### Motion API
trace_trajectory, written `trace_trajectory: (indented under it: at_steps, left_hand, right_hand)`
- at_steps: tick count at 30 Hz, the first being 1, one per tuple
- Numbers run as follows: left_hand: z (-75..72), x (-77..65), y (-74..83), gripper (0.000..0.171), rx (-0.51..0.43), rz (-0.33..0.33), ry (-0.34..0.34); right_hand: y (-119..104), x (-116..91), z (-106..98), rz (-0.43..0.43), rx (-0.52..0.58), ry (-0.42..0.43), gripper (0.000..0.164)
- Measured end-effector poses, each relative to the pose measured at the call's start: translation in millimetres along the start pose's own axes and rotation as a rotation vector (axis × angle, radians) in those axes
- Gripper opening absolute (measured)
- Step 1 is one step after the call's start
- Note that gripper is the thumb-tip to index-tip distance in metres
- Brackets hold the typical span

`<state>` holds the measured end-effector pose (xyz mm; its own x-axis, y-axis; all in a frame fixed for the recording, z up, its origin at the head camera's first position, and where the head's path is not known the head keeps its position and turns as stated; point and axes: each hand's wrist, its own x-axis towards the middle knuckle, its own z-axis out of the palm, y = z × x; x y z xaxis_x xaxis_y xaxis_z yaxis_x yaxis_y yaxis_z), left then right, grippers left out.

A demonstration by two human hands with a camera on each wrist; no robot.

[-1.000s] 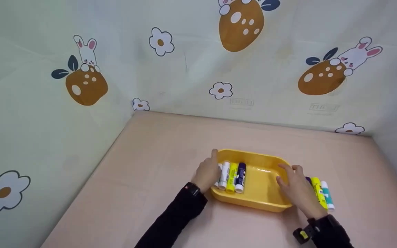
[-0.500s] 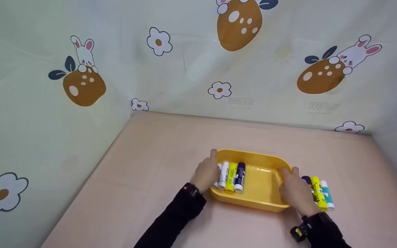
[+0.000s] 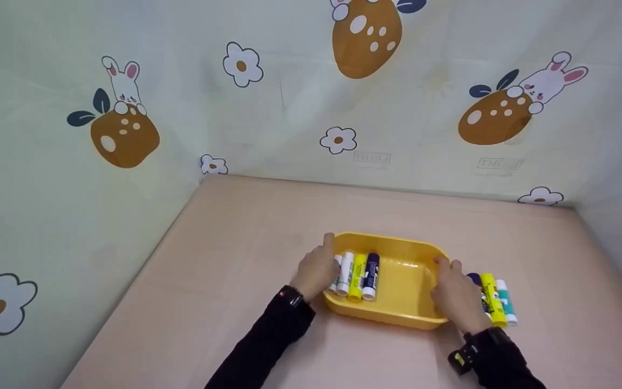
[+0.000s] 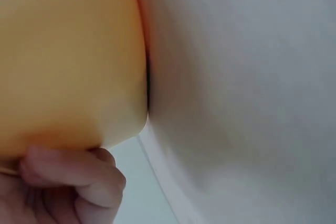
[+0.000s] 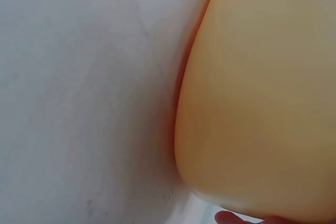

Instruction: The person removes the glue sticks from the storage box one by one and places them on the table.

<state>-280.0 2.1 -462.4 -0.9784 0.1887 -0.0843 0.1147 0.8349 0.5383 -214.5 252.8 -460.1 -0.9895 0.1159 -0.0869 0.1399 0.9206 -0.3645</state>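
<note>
Left grip [image 3: 316,270] and right grip [image 3: 458,297] each pinch one end of the yellow tray [image 3: 404,283] — it sits between them, long axis running from one to the other.

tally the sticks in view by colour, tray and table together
yellow sticks: 2
dark purple sticks: 2
white or white-and-teal sticks: 3
total in view: 7

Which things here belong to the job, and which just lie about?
Apparently in the job:
yellow tray, gripped by left hand and right hand
glue sticks inside it

Lying about, perhaps for later:
loose glue sticks outside the tray
</note>
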Motion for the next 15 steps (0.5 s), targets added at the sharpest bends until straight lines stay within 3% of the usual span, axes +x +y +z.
trace_trajectory:
  at_steps: [7,11,15]
  left_hand:
    - [-8.6,-1.3,-1.3,0.053,-0.084,-0.014,-0.044]
    - [-15.3,-4.4,0.6,0.053,-0.070,-0.019,-0.053]
    - [-22.5,-8.6,4.7,0.051,-0.002,0.012,0.001]
  right_hand:
    - [-3,1,0,0.017,-0.006,-0.009,0.058]
    - [-3,0,0,0.006,-0.015,0.004,0.056]
    - [-3,0,0,-0.002,-0.022,0.010,0.055]
